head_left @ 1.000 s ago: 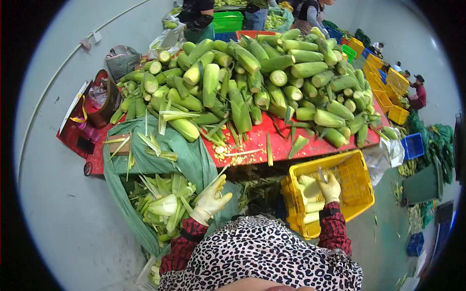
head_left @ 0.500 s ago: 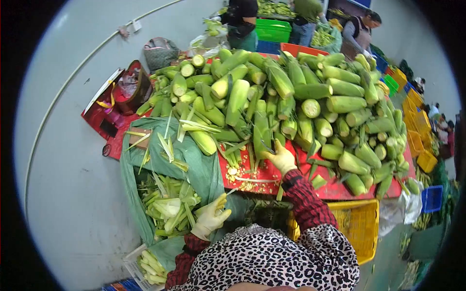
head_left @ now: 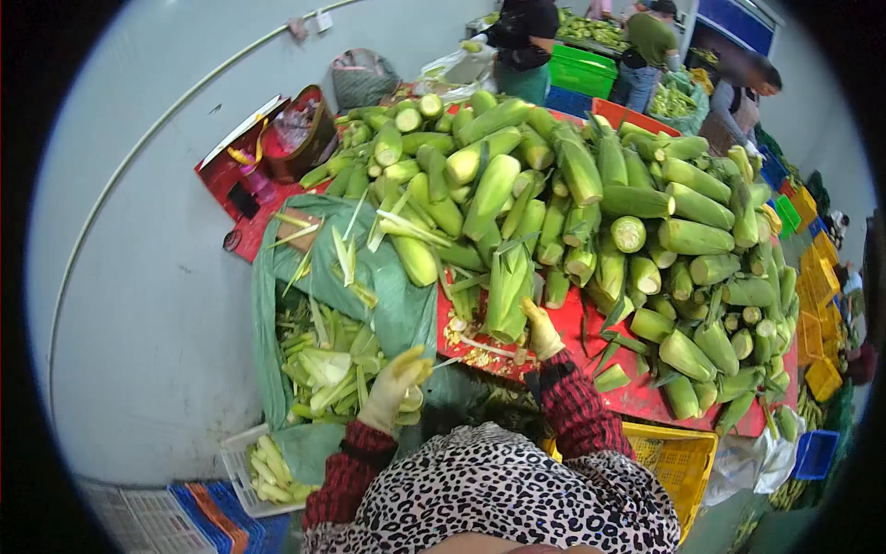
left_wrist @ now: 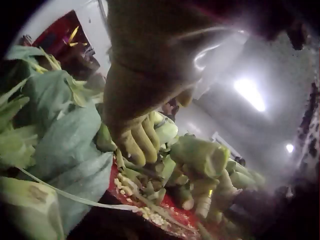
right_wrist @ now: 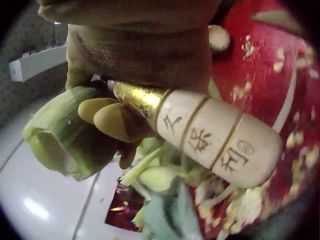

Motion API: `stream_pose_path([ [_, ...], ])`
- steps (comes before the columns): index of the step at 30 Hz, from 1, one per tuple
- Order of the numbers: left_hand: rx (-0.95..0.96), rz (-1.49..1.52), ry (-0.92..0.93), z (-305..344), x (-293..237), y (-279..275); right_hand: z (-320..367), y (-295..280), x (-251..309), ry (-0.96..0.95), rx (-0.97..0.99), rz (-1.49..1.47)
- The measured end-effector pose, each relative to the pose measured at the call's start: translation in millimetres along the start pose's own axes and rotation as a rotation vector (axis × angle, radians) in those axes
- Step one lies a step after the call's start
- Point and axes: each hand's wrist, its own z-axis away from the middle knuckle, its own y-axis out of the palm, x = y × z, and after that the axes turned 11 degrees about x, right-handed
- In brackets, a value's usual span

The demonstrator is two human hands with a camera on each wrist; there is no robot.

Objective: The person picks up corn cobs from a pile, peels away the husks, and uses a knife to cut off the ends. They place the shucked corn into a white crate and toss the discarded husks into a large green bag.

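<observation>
My gloved right hand [head_left: 538, 325] grips the lower end of a husked corn ear [head_left: 508, 286] at the front of the corn pile [head_left: 591, 203] on the red table [head_left: 637, 395]. In the right wrist view the same hand [right_wrist: 135, 55] also holds a knife by its pale wooden handle [right_wrist: 220, 140], with fingers [right_wrist: 112, 120] curled against the corn ear [right_wrist: 60, 140]. My gloved left hand [head_left: 399, 377] hovers over a green sack [head_left: 406, 295] of stripped husks [head_left: 323, 369]. Its fingers [left_wrist: 135, 142] hang loosely curled and hold nothing.
A yellow crate [head_left: 678, 452] stands on the floor at my right. A white crate [head_left: 254, 471] of husks and blue crates [head_left: 198, 517] sit at my lower left. A red bag [head_left: 295, 134] rests at the table's far left corner. Other people [head_left: 521, 37] work behind the pile.
My right hand left the yellow crate, reached up onto the table and took hold of a corn ear, drawing it towards me. The left hand stayed over the husk sack.
</observation>
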Motion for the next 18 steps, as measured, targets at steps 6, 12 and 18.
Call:
stream_pose_path([
  [6,-0.017,0.612,0.05,-62.7,-3.0,6.1,9.3,67.0,-39.9,0.079,0.253,-0.128],
  [12,-0.087,0.94,0.279,-9.3,-33.6,10.5,15.9,182.7,-6.6,0.151,0.182,0.576],
  [18,-0.106,1.03,0.369,43.9,-7.1,-25.1,9.2,278.2,12.1,0.119,0.368,0.53],
])
